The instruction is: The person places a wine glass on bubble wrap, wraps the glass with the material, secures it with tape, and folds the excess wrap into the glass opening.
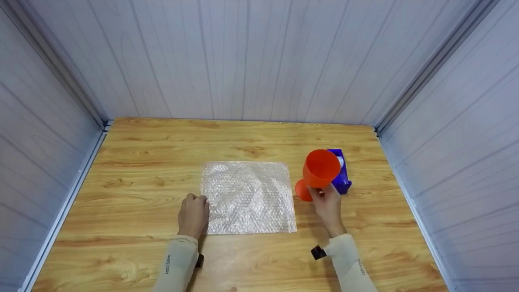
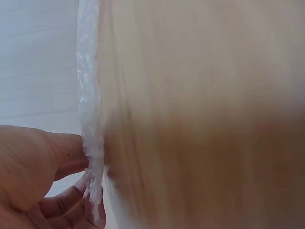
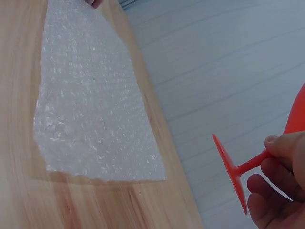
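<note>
A sheet of bubble wrap lies flat on the wooden table. At its left edge, my left hand pinches the sheet; in the left wrist view the edge of the bubble wrap runs between thumb and fingers. My right hand grips an orange goblet by its stem, to the right of the sheet. The goblet is tilted, its mouth facing up toward the head view. In the right wrist view the goblet's round foot sticks out past the fingers.
Behind the goblet stands a blue tape dispenser with a pale roll, partly hidden. Pale panelled walls close in the wooden table at the back and both sides.
</note>
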`<state>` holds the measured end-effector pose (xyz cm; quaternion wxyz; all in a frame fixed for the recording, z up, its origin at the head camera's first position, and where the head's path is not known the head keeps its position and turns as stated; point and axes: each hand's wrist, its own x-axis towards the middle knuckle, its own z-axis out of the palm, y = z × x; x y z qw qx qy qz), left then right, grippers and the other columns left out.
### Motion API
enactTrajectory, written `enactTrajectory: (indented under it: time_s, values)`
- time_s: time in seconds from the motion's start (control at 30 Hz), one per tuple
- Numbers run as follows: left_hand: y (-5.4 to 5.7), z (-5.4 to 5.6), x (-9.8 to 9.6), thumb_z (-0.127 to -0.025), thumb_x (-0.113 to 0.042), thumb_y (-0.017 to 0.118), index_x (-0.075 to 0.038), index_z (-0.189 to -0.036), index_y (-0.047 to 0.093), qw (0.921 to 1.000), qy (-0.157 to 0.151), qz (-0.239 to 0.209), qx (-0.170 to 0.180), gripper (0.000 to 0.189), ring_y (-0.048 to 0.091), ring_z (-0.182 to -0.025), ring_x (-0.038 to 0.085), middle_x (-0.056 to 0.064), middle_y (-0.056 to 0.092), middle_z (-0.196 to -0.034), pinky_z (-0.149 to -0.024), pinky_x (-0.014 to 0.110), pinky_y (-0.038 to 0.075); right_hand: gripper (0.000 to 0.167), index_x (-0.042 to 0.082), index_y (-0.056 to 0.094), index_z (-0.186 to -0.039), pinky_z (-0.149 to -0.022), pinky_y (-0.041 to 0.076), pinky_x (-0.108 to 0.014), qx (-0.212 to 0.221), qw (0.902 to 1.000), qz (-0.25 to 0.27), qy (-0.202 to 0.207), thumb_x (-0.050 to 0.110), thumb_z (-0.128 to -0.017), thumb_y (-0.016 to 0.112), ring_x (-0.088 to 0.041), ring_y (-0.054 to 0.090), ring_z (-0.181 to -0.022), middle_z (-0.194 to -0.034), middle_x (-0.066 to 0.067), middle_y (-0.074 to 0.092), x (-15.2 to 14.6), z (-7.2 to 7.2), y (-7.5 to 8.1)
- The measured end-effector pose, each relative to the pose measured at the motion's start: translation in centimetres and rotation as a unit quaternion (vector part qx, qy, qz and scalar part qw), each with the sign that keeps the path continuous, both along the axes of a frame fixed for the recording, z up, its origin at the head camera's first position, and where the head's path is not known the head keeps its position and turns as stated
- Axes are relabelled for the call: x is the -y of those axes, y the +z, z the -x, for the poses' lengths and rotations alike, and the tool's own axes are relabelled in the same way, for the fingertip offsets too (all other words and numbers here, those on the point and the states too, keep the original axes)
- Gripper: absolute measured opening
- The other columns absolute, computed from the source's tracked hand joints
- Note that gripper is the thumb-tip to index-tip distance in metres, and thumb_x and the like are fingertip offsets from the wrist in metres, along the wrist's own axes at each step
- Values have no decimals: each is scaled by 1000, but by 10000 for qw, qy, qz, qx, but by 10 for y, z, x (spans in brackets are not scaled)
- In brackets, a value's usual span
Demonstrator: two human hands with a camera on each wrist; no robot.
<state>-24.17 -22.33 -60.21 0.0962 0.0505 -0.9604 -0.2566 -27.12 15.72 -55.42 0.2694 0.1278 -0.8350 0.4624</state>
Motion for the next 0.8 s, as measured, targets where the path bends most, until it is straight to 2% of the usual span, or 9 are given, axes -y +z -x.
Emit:
enactTrajectory:
  time_s: [0.27,0.37,0.43,0.53,0.6,0.8]
  values:
    - [0,-2,-1,-94,-11,67,-2,-97,74,9999,-100,-46,-9,12,59,-85,33,16,58,-95,-66,47,54,19,1,66,-103,-57,48,-26,-62,9999,2,124,-5,-87,74,-21,58,-69,-85,-7,66,16,-5,0]
    - [0,1,2,-94,-11,66,-2,-97,74,9999,-122,-91,10,12,59,-86,33,16,58,-95,-65,48,54,19,-2,65,-102,-57,47,-25,-10,9999,-30,145,-10,-86,72,-25,58,-67,-84,-12,65,27,-12,14]
    - [0,2,4,-94,-11,66,-1,-97,74,9998,-139,-92,51,13,59,-86,33,17,59,-95,-66,48,54,19,-2,65,-103,-57,48,-25,-12,9998,-74,162,-9,-86,72,-24,58,-68,-85,-12,66,29,-13,15]
    - [0,3,5,-94,-11,66,-1,-96,74,9998,-139,-101,89,13,59,-85,32,16,58,-94,-67,48,54,17,1,66,-102,-58,49,-26,48,9996,-83,277,-3,-88,74,-21,59,-70,-87,-8,66,30,-15,13]
    - [-1,4,5,-94,-11,66,-1,-94,73,9998,-130,-122,88,12,59,-84,32,16,58,-93,-67,47,54,15,4,68,-101,-58,50,-28,87,9992,-132,354,2,-88,75,-18,60,-70,-88,-6,67,27,-11,1]
    - [-3,4,5,-93,-10,67,-2,-91,73,9997,-177,-145,-5,11,59,-83,32,16,59,-93,-66,48,53,8,4,70,-96,-63,53,-31,243,9975,-291,596,4,-89,75,-18,60,-70,-86,-3,67,32,-15,1]
